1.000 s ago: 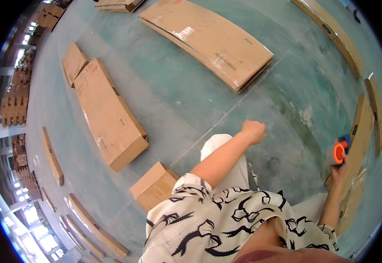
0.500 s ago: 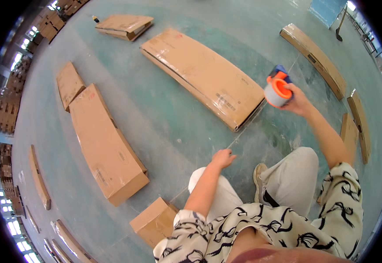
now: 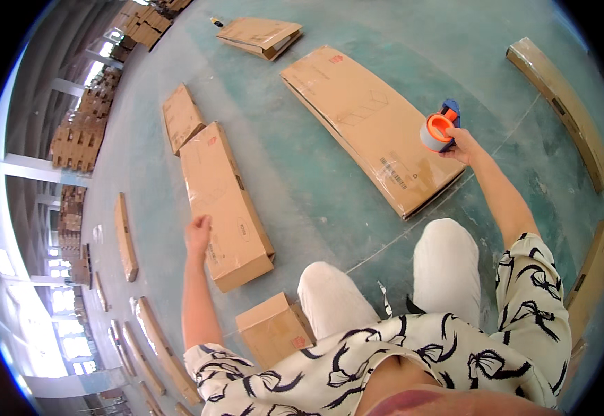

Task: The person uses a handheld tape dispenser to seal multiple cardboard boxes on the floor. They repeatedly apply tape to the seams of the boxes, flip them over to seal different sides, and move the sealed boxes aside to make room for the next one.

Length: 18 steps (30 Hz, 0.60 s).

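Hands: left (image 3: pixel 198 232) flat on long carton (image 3: pixel 224 204), right (image 3: pixel 463 144) gripping tape dispenser (image 3: pixel 438 128); green warehouse floor (image 3: pixel 302 180).

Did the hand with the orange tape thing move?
Yes. The right hand with the tape dispenser swung from beside the far-right boxes leftward, over the big flat box.

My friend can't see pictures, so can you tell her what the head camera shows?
Seen from above, a person stands on a green floor, the right hand holding up an orange and blue tape dispenser and the left hand touching the edge of a long flat cardboard box. More flat boxes lie around, with a small box by the white-trousered knees.
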Tool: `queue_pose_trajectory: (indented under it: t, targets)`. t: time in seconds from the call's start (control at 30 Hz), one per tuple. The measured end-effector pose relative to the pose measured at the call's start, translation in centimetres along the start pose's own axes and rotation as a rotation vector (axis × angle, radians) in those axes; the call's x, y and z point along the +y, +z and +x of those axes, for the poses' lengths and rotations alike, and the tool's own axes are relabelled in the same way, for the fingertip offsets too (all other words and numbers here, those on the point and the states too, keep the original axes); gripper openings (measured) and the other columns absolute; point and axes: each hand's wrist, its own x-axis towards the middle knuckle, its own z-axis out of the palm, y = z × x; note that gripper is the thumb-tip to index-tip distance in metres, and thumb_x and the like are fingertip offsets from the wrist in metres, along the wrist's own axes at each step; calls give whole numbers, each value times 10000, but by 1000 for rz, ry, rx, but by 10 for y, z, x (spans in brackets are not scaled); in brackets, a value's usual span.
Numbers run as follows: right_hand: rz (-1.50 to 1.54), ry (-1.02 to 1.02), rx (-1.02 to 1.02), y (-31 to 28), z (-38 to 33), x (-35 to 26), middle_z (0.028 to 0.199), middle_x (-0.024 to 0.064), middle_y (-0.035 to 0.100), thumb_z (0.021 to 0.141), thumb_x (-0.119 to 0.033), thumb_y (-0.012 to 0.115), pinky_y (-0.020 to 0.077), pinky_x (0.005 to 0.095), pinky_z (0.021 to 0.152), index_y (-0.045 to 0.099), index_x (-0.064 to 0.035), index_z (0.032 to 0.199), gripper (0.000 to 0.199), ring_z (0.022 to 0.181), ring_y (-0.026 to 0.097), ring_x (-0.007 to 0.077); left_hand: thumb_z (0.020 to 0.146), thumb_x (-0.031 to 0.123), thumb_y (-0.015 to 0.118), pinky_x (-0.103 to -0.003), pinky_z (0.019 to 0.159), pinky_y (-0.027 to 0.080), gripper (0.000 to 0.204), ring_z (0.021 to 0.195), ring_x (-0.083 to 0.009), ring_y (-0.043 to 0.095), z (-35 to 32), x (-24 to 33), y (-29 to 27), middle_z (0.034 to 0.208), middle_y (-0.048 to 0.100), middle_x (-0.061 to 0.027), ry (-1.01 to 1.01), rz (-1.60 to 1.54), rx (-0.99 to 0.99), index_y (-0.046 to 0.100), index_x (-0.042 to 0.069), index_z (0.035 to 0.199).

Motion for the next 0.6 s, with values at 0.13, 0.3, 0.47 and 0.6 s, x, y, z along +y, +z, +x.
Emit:
queue_pose_trajectory:
  t: [0.13, 0.3, 0.47, 0.6]
  targets:
    - [89, 110, 27, -36, 16, 25, 1080, 164, 585, 826, -295, 562, 532, 400, 771, 489, 3, 1200, 484, 927, 611, 270, 872, 292, 644, -269, 713, 466, 336, 753, -118, 588, 10, 100, -29, 817, 661, -40, 112, 75, -37, 674, -15, 1004]
    - [-106, 177, 131, -33, 17, 86, 799, 64, 589, 837, -296, 548, 477, 308, 542, 575, -91, 1012, 271, 650, 567, 160, 920, 328, 582, -299, 816, 483, 383, 933, -172, 636, 27, 202, 60, 1006, 697, -118, 355, 260, -202, 661, -19, 1062]
    - [-119, 164, 117, -26, 85, 97, 869, 50, 600, 862, -272, 536, 474, 298, 543, 568, -100, 1086, 285, 710, 581, 160, 907, 278, 547, -410, 940, 451, 370, 1098, -347, 575, 49, 212, 214, 1163, 629, -177, 585, 656, -591, 605, 35, 1180]
    - [-273, 36, 88, 42, 115, 48, 1061, 59, 580, 866, -228, 524, 506, 319, 630, 508, -76, 1256, 420, 861, 583, 162, 900, 263, 543, -423, 1023, 391, 529, 1253, -364, 452, 116, 147, 305, 1360, 476, -215, 721, 701, -624, 435, 10, 1351]
